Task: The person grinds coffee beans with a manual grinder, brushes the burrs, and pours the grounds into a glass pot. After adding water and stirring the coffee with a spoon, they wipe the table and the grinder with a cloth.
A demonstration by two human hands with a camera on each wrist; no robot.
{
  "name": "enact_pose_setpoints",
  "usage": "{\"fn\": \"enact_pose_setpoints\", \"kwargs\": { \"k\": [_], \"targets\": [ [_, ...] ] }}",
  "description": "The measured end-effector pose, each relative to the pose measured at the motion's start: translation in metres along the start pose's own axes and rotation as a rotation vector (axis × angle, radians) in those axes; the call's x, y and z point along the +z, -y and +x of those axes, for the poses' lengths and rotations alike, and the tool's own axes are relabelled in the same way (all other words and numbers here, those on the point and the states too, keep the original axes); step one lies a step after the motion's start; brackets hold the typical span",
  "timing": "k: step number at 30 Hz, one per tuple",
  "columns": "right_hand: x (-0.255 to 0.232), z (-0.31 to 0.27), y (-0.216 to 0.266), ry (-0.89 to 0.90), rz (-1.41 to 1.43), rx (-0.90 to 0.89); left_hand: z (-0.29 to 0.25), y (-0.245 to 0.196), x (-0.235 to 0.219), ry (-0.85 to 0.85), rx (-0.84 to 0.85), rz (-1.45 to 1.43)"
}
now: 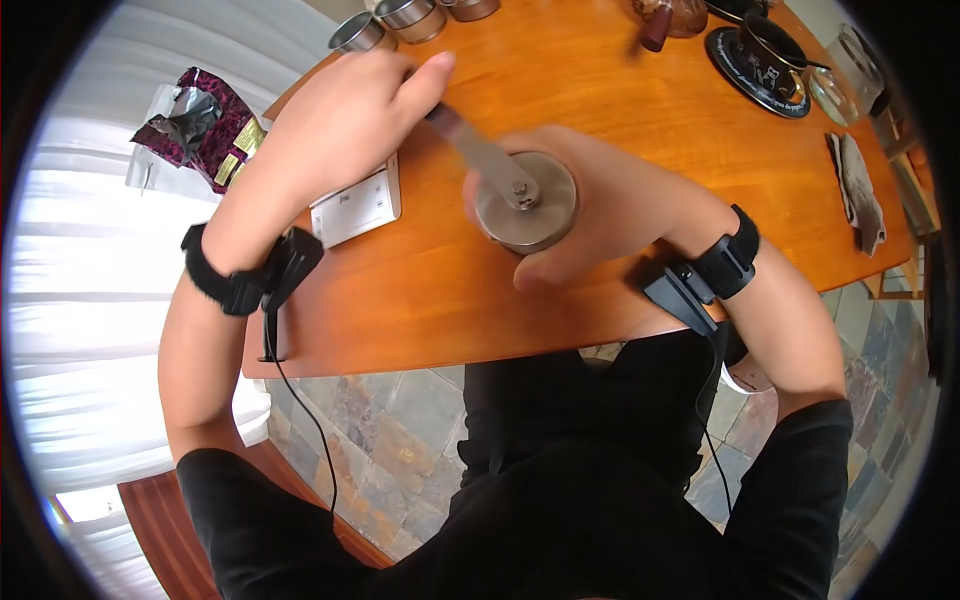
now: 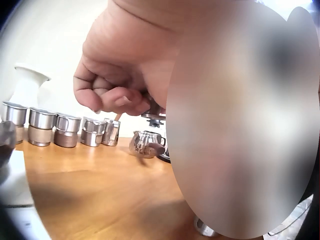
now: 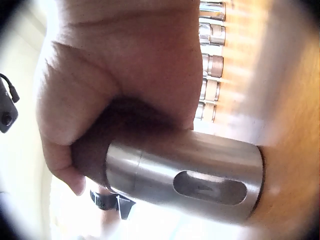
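A hand-crank coffee grinder (image 1: 545, 225) with a round steel top stands in front of me in the head view. My right hand (image 1: 610, 195) wraps around its body. From the right wrist view, the steel lower cylinder (image 3: 155, 170) with an oval window shows below that hand (image 3: 125, 65), its base close over the wooden table. The flat crank arm (image 1: 490, 160) points up and left from the lid. At its outer end, my left hand (image 1: 345, 115) grips the crank with curled fingers, which hide the knob. Those curled fingers (image 2: 120, 100) also show in the left wrist view.
Left on the table (image 1: 430, 310) lie a white scale (image 1: 360, 213) and an opened dark purple bag (image 1: 238, 130). Several steel cups (image 2: 41, 120) line the back. Toward the right are a black cup (image 1: 768, 60) on a saucer, a glass jar (image 1: 840, 95) and a folded cloth (image 1: 855, 190).
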State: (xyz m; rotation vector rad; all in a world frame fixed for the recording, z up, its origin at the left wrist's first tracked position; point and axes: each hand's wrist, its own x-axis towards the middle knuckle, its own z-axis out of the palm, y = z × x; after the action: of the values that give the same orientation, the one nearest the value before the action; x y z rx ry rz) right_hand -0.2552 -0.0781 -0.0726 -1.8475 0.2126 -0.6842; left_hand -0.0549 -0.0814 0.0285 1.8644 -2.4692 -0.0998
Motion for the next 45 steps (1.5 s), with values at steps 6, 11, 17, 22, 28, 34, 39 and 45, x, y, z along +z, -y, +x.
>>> {"fn": "enact_pose_setpoints", "kwargs": {
  "k": [6,11,17,22,28,34,39,45],
  "targets": [
    [-0.005,-0.002,0.007,0.036,0.102,0.265,0.038,-0.012,0.006,-0.057,0.195,-0.108],
    [0.005,0.000,-0.006,0.007,0.022,-0.132,0.039,-0.057,-0.017,0.189,0.107,-0.007],
    [-0.004,-0.008,0.025,-0.023,-0.342,0.281,0.039,-0.155,-0.045,0.537,0.272,0.133],
    [-0.002,-0.008,0.015,-0.079,-0.142,0.126,0.017,-0.138,-0.027,0.390,0.502,0.182],
    [0.001,-0.002,-0.003,-0.128,0.159,-0.095,-0.047,-0.111,0.004,-0.092,0.880,0.160],
    [-0.012,0.002,-0.011,-0.064,-0.043,-0.055,-0.078,-0.076,0.024,-0.182,0.904,-0.110],
    [-0.010,0.002,-0.006,-0.064,0.035,0.160,-0.091,-0.027,0.005,-0.022,0.729,-0.153],
    [-0.011,0.003,0.002,0.004,0.084,0.226,-0.086,0.028,0.003,0.019,0.328,-0.139]
  ]
}}
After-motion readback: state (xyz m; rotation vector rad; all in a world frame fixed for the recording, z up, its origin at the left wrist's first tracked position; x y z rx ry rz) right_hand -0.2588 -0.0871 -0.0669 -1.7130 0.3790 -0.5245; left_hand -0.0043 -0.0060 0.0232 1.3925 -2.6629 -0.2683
